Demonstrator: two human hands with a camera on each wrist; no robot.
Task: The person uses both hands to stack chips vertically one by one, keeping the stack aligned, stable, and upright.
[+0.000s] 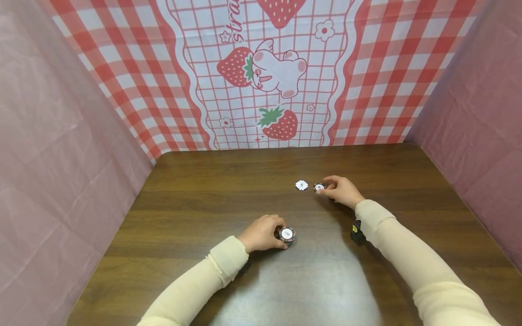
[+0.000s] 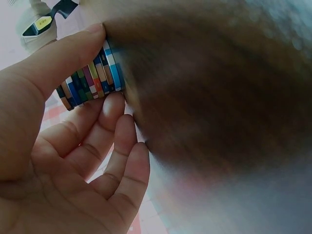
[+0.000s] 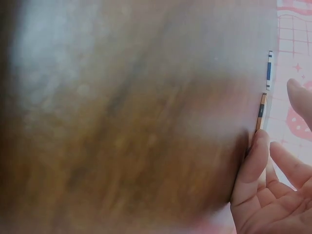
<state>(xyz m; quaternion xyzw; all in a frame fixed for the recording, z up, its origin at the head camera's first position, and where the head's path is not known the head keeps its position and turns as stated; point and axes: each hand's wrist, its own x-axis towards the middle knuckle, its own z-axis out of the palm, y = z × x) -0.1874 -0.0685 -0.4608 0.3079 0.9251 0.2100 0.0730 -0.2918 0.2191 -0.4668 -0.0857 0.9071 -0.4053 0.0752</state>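
Note:
A stack of multicoloured poker chips point(image 1: 287, 234), the top one marked 100, sits between the thumb and fingers of my left hand point(image 1: 265, 233). In the left wrist view, my thumb and index finger grip the stack point(image 2: 92, 80) by its sides. Farther back, a dark-edged poker chip point(image 1: 319, 187) lies flat on the table at the fingertips of my right hand point(image 1: 342, 191). The right wrist view shows a fingertip against that chip's point(image 3: 262, 111) edge, while the thumb stands apart above the table. Left of it lies a white poker chip point(image 1: 302, 185).
The brown wooden table point(image 1: 195, 199) ends at a red-and-white strawberry-print cloth point(image 1: 265, 77). Pink curtains hang at both sides, the left curtain point(image 1: 53, 149) and the right curtain point(image 1: 469, 117). A dark device with a yellow mark point(image 1: 357, 233) hangs under my right cuff.

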